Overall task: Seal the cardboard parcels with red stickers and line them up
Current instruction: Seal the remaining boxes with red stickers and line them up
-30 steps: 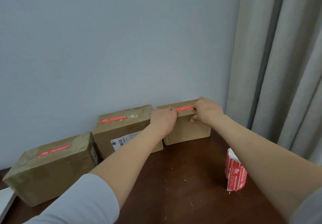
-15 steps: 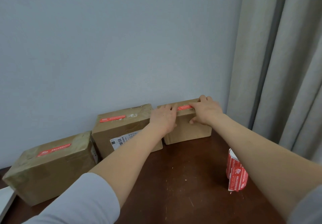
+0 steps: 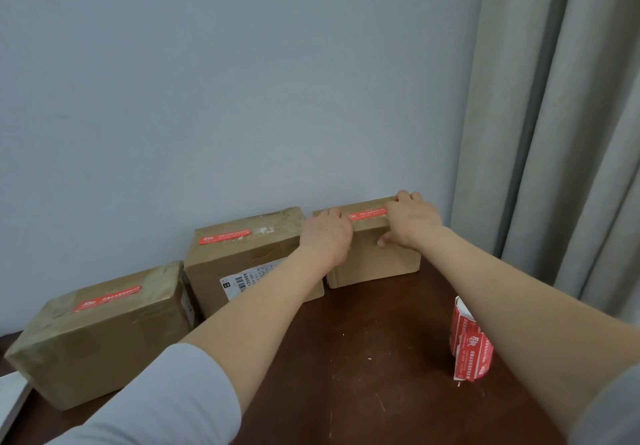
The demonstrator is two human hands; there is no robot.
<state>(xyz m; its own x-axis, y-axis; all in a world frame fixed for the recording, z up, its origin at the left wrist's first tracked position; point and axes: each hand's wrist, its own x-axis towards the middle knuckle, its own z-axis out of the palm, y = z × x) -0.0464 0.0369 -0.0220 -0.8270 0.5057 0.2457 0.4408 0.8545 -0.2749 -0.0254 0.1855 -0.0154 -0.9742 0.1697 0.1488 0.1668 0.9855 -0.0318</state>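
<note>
- Three cardboard parcels are lined up along the back edge of the counter (image 3: 363,375): left parcel (image 3: 100,337), middle parcel (image 3: 239,261) and right parcel (image 3: 375,261), the last nearest the back right corner.
- A red sticker (image 3: 367,214) is fixed across the right parcel's top, between the hands; the other two tops are labelled likewise.
- The left hand (image 3: 325,233) is laid on the right parcel's top left end, fingers together and flat.
- The right hand (image 3: 412,219) is clamped over the top front edge, fingers bent onto the sticker's right end and thumb on the front face.
- A sticker roll (image 3: 469,344) is stood upright near the right edge.
</note>
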